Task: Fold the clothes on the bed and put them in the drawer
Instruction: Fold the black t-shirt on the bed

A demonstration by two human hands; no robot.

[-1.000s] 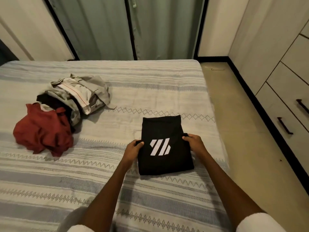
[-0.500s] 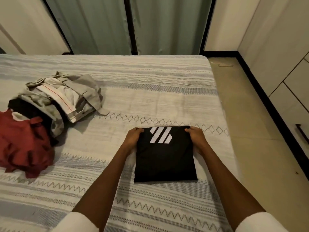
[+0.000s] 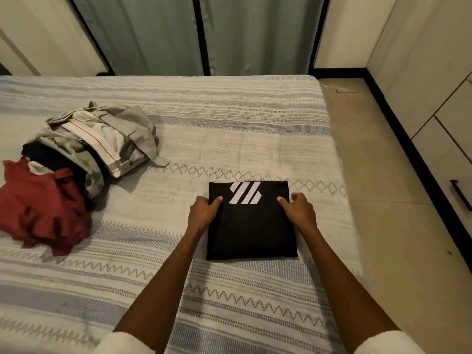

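Note:
A black garment [image 3: 251,226] with a white slanted-stripe logo lies folded into a compact square on the striped bed [image 3: 229,139], near its right edge. My left hand [image 3: 203,213] grips the square's left side, thumb on top. My right hand [image 3: 298,212] grips the right side the same way. At the left of the bed sits a heap of unfolded clothes: a grey and white garment [image 3: 112,139], a dark piece [image 3: 51,157] under it, and a crumpled red garment [image 3: 43,208].
Closed drawers [image 3: 444,159] with a dark handle [image 3: 461,198] line the wall at the right, across a strip of beige floor [image 3: 383,200]. Green curtains [image 3: 178,34] hang behind the bed. A thin wire item lies on the floor by the far corner.
The black garment's far half was folded toward me, making a shorter square with the logo now at its far edge. Both hands shifted to grip its sides.

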